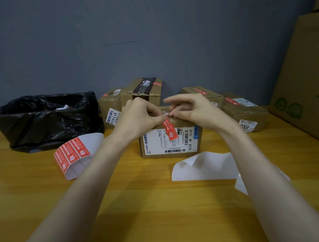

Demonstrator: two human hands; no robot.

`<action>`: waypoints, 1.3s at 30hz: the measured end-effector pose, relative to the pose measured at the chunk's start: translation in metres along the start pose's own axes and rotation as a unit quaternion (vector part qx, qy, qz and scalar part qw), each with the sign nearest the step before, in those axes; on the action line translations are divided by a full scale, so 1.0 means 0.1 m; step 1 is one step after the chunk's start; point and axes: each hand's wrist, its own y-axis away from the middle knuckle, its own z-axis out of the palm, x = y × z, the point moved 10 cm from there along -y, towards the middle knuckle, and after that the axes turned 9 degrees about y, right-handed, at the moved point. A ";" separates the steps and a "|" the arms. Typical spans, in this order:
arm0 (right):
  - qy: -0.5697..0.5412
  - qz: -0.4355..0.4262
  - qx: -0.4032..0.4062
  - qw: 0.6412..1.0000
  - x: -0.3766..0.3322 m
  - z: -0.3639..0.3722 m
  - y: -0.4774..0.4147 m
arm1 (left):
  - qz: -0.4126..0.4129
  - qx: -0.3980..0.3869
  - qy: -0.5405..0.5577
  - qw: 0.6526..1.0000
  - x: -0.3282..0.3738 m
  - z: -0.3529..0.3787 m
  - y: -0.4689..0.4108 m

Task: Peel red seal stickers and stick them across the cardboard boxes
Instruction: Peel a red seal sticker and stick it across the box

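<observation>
A small cardboard box (153, 143) with a white shipping label stands in the middle of the wooden table. A red seal sticker (169, 130) hangs from its top front edge down over the label. My left hand (141, 114) pinches the sticker's upper end. My right hand (189, 108) meets it there, fingertips at the same end on the box top. A curled backing sheet with several red seal stickers (72, 153) lies left of the box.
A bin lined with a black bag (46, 121) stands at the back left. Several more sealed cardboard boxes (142, 92) (244, 111) sit behind. A big carton (309, 80) fills the right side. Bare white backing paper (205, 167) lies in front right.
</observation>
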 end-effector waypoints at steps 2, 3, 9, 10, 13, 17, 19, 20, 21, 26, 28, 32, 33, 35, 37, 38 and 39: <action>-0.008 0.005 0.001 1.000 0.01 -0.01 0.00 | -0.003 0.013 -0.023 1.000 0.02 -0.01 0.01; -0.003 0.005 0.004 1.000 0.01 -0.01 0.00 | -0.001 0.022 -0.041 0.999 0.04 -0.01 0.01; 0.102 -0.001 0.043 0.994 -0.02 -0.06 -0.01 | 0.026 0.042 -0.062 0.997 0.09 0.02 0.03; 0.115 0.000 0.033 0.993 -0.01 -0.04 -0.01 | 0.030 0.039 -0.041 0.998 0.09 0.02 0.03; 0.129 0.008 0.019 0.991 0.01 -0.02 -0.01 | 0.010 0.032 0.012 0.999 0.05 0.01 0.02; 0.145 0.018 0.026 0.989 0.04 -0.02 -0.03 | -0.027 0.021 0.046 0.998 0.00 0.02 0.02; 0.147 0.020 0.029 0.989 0.04 -0.01 -0.03 | -0.027 0.026 0.041 0.998 0.01 0.03 0.02; 0.148 0.021 0.027 0.988 0.04 -0.01 -0.02 | -0.026 0.026 0.038 0.999 0.02 0.03 0.03; 0.150 0.021 0.024 0.988 0.03 -0.01 -0.02 | -0.026 0.024 0.036 0.999 0.03 0.03 0.03; 0.142 0.023 -0.012 0.989 0.02 0.03 -0.01 | -0.034 0.019 0.021 0.999 0.03 0.01 0.02; 0.146 0.023 -0.026 0.989 0.02 0.05 0.00 | -0.037 0.014 0.010 0.999 0.02 0.01 0.02; 0.149 0.023 -0.037 0.988 0.02 0.06 -0.01 | -0.038 0.006 -0.002 0.999 0.03 0.02 0.02; 0.148 0.021 -0.037 0.988 0.02 0.06 -0.01 | -0.037 0.008 -0.004 0.999 0.04 0.02 0.02; 0.148 0.020 -0.037 0.988 0.02 0.06 -0.01 | -0.034 0.014 -0.010 0.999 0.05 0.02 0.03; 0.146 0.021 -0.038 0.988 0.02 0.06 -0.01 | -0.033 0.015 -0.012 0.999 0.06 0.02 0.03; 0.145 0.020 -0.037 0.989 0.02 0.06 -0.01 | -0.031 0.015 -0.015 0.999 0.07 0.02 0.03; 0.145 0.018 -0.035 0.989 0.02 0.06 -0.01 | -0.029 0.015 -0.018 0.999 0.08 0.02 0.03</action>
